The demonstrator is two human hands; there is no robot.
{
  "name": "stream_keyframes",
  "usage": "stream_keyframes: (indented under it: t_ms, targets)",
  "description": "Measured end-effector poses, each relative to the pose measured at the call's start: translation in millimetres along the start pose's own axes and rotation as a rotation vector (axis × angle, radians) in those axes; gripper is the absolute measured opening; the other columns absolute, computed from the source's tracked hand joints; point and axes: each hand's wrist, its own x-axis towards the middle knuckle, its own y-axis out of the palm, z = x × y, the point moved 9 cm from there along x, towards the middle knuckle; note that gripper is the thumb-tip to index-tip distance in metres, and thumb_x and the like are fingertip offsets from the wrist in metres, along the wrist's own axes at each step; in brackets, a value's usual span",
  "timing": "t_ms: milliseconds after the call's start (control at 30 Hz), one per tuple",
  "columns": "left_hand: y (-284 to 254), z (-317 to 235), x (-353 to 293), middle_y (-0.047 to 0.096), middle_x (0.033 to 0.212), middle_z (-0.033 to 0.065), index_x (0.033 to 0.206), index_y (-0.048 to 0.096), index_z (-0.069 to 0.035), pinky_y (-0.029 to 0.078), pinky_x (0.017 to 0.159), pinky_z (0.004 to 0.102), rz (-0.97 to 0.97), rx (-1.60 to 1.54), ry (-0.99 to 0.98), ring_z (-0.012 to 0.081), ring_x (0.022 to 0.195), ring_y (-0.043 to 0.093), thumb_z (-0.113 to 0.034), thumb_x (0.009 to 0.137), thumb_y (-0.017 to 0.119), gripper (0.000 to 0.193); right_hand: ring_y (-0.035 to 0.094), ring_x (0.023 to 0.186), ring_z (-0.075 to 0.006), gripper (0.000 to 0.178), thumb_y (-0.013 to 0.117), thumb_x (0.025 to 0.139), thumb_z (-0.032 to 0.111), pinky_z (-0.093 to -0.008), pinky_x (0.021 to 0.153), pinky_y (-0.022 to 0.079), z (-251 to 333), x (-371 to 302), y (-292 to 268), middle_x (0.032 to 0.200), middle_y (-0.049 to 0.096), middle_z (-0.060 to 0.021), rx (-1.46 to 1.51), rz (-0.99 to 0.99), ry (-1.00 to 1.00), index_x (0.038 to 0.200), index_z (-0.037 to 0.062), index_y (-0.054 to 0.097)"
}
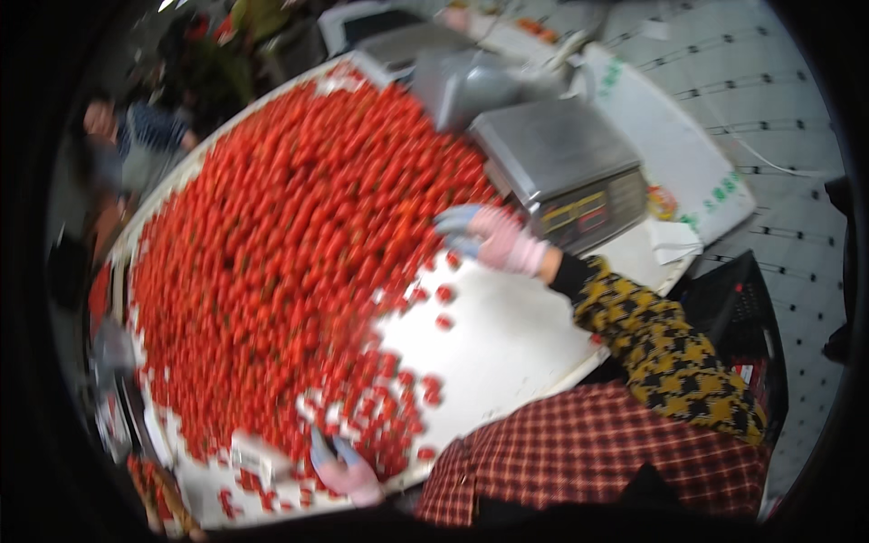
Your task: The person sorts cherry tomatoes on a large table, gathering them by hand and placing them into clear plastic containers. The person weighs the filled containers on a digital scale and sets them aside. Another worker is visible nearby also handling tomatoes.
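A broad heap of small, oblong red tomatoes (299,208) covers much of a white table (507,317). My right hand (498,238), in a pink glove with blue-grey fingers, reaches over the heap's right edge, fingers stretched out and nothing visible in them. A few loose tomatoes lie just below it. At the near edge, my left hand (346,472), gloved alike, rests beside scattered tomatoes. Its blurred fingers look apart, with no held thing visible. Left of that hand, a small white box-like item (260,457) lies among the tomatoes.
A digital scale (557,149) stands right of the heap, with a clear plastic container (462,89) behind it. Another scale (407,47) is farther back. A black crate (733,308) sits beyond the table's right side. Someone in a striped top (154,127) is at far left.
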Motion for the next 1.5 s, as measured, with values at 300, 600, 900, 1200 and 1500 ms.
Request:
stream_keyframes:
  t_ms: [300,600,900,1200,1500]
  targets:
    - [36,-70,-36,0.061,0.102,0.0190,0.119,0.058,0.004,0.048,0.083,0.0398,0.176,-0.161,0.076,0.0301,0.090,0.059,-0.004,0.080,0.060,0.039,0.060,0.098,-0.0332,0.022,0.058,0.087,0.019,-0.0375,0.088,0.048,-74,78,-112,0.107,0.063,-0.0141,-0.166,-0.088,0.020,0.102,0.0045,0.064]
    - [7,-86,-70,0.064,0.098,0.0176,0.102,0.066,0.003,0.047,0.083,0.0412,-0.002,0.035,0.026,0.0309,0.090,0.059,0.000,0.073,0.065,0.029,0.061,0.104,-0.0325,0.030,0.051,0.086,0.025,-0.0442,0.087,0.048,-198,134,-130,0.109,0.064,-0.0145,-0.702,-0.150,0.155,0.112,0.0148,0.063]
    - [13,-66,-105,0.066,0.088,0.0149,0.097,0.068,0.002,0.048,0.079,0.0400,-0.064,0.072,-0.041,0.0290,0.083,0.060,-0.002,0.072,0.064,0.026,0.065,0.079,-0.0371,0.015,0.058,0.075,0.009,-0.0452,0.068,0.052,-201,161,-116,0.083,0.066,-0.0169,-0.670,0.201,0.075,0.087,0.0078,0.067]
    - [23,-96,-86,0.068,0.083,0.0141,0.093,0.069,0.001,0.049,0.076,0.0376,0.032,0.088,0.078,0.0291,0.077,0.063,0.000,0.071,0.062,0.023,0.065,0.083,-0.0298,0.013,0.053,0.081,0.011,-0.0401,0.069,0.051,-208,159,-106,0.084,0.066,-0.0118,-0.871,0.014,-0.066,0.090,0.0093,0.063]
    - [18,-106,-82,0.067,0.084,0.0148,0.092,0.070,0.000,0.049,0.077,0.0372,0.058,0.047,0.056,0.0294,0.077,0.063,0.000,0.073,0.063,0.021,0.064,0.098,-0.0293,0.020,0.043,0.088,0.011,-0.0385,0.083,0.051,-209,163,-124,0.099,0.066,-0.0155,-0.834,-0.103,0.049,0.104,0.0042,0.055]
